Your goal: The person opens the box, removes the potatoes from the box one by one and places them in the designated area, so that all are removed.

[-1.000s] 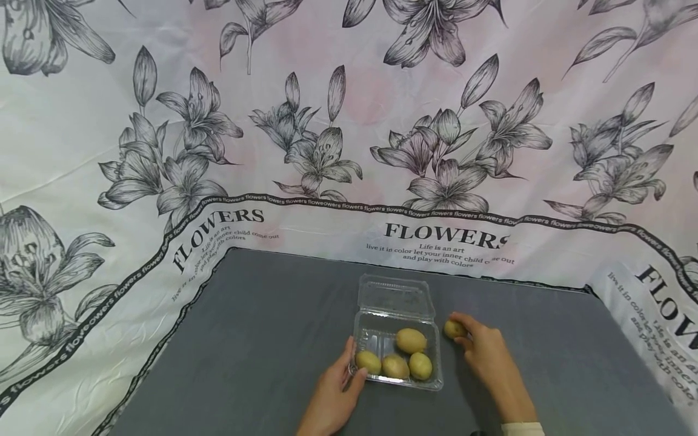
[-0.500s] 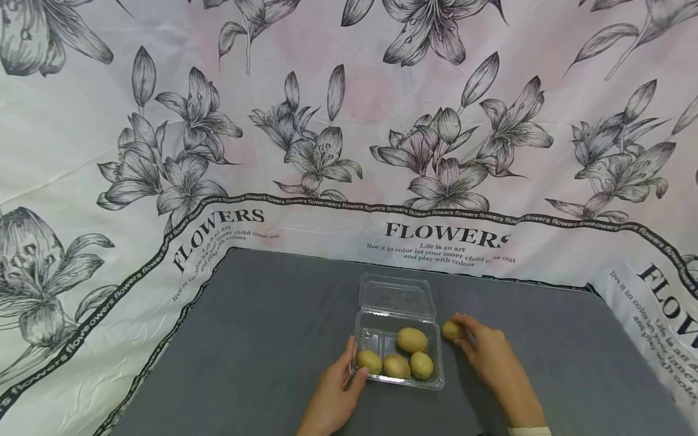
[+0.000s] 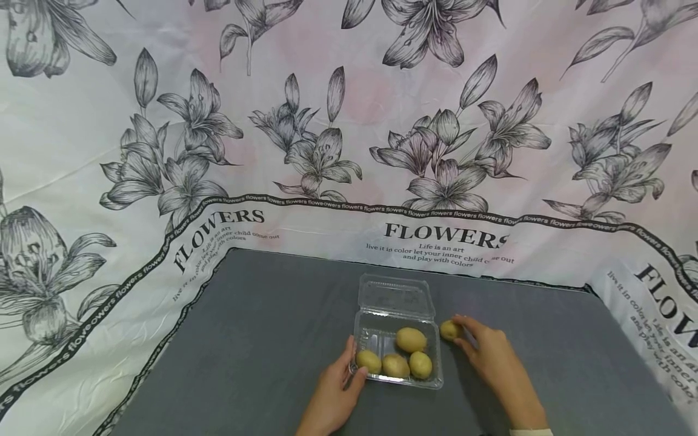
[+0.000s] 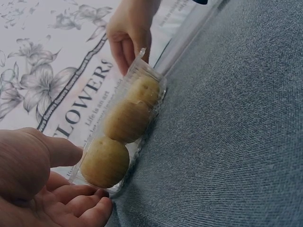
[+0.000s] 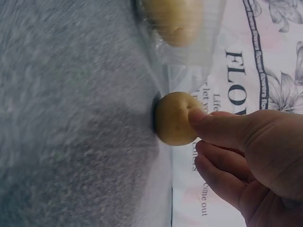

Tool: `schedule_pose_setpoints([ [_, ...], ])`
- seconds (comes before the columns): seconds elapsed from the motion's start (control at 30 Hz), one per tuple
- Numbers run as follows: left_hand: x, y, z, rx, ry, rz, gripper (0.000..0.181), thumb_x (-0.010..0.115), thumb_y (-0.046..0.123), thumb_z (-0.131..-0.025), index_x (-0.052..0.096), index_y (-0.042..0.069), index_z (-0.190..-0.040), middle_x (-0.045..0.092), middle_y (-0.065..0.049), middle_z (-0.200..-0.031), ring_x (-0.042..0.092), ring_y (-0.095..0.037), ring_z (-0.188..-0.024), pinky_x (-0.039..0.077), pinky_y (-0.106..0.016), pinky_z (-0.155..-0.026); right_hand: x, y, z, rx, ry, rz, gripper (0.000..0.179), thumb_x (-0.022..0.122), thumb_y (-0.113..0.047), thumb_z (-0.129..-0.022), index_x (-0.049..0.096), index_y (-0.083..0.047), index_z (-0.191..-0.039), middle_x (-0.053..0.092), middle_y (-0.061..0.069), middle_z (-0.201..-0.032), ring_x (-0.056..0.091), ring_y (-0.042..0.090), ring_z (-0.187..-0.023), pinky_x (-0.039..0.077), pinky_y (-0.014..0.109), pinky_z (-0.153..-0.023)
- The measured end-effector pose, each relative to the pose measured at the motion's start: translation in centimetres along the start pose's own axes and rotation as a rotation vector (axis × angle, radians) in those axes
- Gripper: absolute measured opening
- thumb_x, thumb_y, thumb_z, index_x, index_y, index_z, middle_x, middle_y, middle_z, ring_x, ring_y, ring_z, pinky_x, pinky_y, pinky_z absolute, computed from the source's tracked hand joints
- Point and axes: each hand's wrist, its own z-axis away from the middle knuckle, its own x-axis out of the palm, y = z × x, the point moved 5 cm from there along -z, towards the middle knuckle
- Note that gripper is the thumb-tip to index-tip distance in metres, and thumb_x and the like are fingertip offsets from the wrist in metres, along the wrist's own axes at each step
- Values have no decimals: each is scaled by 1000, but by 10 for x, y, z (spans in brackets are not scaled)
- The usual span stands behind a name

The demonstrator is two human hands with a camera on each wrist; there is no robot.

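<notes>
A clear plastic clamshell container [image 3: 388, 383] rests on the grey table with its lid [image 3: 395, 297] tipped back. Several potatoes lie in it, among them a larger one [image 3: 411, 340] at the right and three along the front. My left hand [image 3: 331, 389] grips the container's front left corner, its thumb [image 4: 66, 152] against the wall in the left wrist view. Just beyond the container's right side, my right hand [image 3: 493, 357] pinches another potato [image 5: 176, 118] between thumb and fingers. That potato sits at or close to the table surface; its far side is partly covered by the fingers.
Grey cloth covers the table [image 3: 262, 339]. A white curtain [image 3: 316, 230] printed with flowers and lettering rises along the table's back and sides.
My right hand has shifted slightly left with the potato, closer to the container's right wall. My left hand and the container have stayed in place.
</notes>
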Motion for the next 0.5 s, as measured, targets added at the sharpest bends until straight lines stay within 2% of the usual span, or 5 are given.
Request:
schedule_pose_setpoints([
  [0.2,1,-2,1,4,-5,3,70,63,19,-108,29,-12,-160,43,-32,-158,42,-45,-146,43,-52,-114,-2,-8,-2,6,-21,-14,41,87,-8,-87,74,-4,-126,78,21,-115,76,43,-90,63,61,-76],
  [0.37,1,-2,-1,2,-1,-10,71,63,22,-108,29,-11,-160,44,-30,-158,43,-42,-146,44,-50,-115,-9,-25,-8,3,-76,-110,44,84,-16,-93,71,-9,-134,76,20,-121,77,41,-96,65,59,-81],
  [0.5,1,-1,-2,-6,-1,-15,71,63,23,-108,29,-11,-161,43,-30,-158,42,-42,-147,44,-51,-115,-14,-46,-12,-46,-127,-192,46,81,-20,-95,69,-9,-139,76,17,-125,77,41,-99,65,56,-83],
])
